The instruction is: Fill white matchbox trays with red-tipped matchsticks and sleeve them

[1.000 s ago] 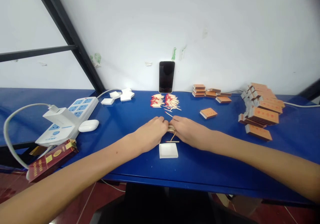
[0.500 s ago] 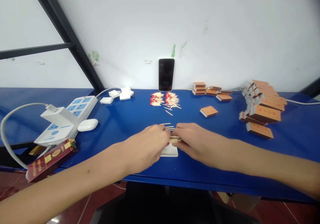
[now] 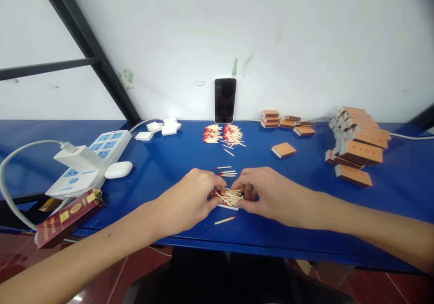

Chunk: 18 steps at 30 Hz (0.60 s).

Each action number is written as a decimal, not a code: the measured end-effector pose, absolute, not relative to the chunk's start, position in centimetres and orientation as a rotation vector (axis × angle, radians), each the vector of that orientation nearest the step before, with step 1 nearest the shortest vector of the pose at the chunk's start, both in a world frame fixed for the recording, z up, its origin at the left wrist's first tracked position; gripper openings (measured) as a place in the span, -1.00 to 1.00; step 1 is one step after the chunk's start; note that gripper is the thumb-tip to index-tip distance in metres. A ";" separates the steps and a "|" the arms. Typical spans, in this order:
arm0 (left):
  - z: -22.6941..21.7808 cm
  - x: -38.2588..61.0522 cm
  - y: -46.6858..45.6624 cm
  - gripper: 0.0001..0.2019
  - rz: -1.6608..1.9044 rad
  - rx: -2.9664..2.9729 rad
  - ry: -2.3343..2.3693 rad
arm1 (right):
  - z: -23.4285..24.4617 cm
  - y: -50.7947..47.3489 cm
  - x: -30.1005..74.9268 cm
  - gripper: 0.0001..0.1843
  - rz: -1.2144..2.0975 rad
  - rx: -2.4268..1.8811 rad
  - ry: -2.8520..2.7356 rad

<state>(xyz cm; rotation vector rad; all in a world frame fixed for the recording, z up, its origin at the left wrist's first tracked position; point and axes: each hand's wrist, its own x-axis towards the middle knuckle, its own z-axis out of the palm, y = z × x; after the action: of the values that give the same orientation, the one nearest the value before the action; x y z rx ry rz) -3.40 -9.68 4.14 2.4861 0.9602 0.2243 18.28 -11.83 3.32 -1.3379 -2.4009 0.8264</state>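
My left hand curls its thumb and fingers round the left ends of a loose heap of matches. From the other side, my right hand has its thumb and bent fingers about the right ends. The heap lies criss-crossed in a small white matchbox tray, of which mainly the front edge shows. One red-headed match lies on the blue table just in front. Behind the tray are several loose matches. Some fingertips are hidden by the matches and the hands.
Two match piles lie below a phone leaning on the wall. Orange matchboxes are stacked at right, with a single matchbox nearer. White trays, a power strip, an earbud case and a red carton are at left.
The bundle between my hands has come down into the tray and spread out. My hands have moved slightly apart, and a single match now lies in front of the tray.
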 end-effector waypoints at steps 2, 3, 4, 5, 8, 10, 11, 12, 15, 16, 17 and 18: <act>3.9 -3.8 -9.8 -0.83 0.282 2.437 0.969 | 3.2 -11.9 18.4 -0.82 0.870 -1.339 -2.362; 3.8 -3.9 -9.8 -0.83 0.308 2.406 0.981 | 3.2 -12.0 18.4 -0.81 0.888 -1.336 -2.341; 3.5 -4.1 -9.9 -0.85 0.336 2.374 0.994 | 3.1 -12.0 18.4 -0.81 0.904 -1.333 -2.321; 3.3 -4.2 -9.9 -0.86 0.367 2.342 1.003 | 3.0 -11.9 18.4 -0.81 0.915 -1.324 -2.305; 2.3 -4.3 -10.2 -0.89 0.461 2.271 1.005 | 2.8 -11.6 18.3 -0.79 0.884 -1.269 -2.303; 1.6 -4.3 -10.4 -0.89 0.534 2.238 1.006 | 2.6 -11.2 18.1 -0.78 0.858 -1.235 -2.320; 1.3 -4.3 -10.5 -0.89 0.570 2.217 1.010 | 2.5 -11.1 18.0 -0.78 0.864 -1.226 -2.322; 1.0 -4.4 -10.5 -0.89 0.603 2.193 1.014 | 2.5 -10.9 17.9 -0.78 0.884 -1.223 -2.316; 0.4 -4.4 -10.6 -0.88 0.640 2.130 1.010 | 2.3 -10.7 17.8 -0.81 0.993 -1.250 -2.241; 0.3 -4.5 -10.5 -0.88 0.641 2.116 0.999 | 2.3 -10.7 17.8 -0.81 1.033 -1.266 -2.204; 0.3 -4.5 -10.5 -0.89 0.643 2.104 0.985 | 2.3 -10.7 17.8 -0.80 1.079 -1.278 -2.170; 0.3 -4.5 -10.5 -0.90 0.648 2.093 0.971 | 2.4 -10.8 17.8 -0.77 1.127 -1.284 -2.141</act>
<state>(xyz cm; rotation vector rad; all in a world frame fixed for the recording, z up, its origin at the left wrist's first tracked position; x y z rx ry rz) -4.53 -10.46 0.30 2.0932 0.9714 0.6481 17.85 -10.77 2.36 -1.2843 -2.1406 1.1267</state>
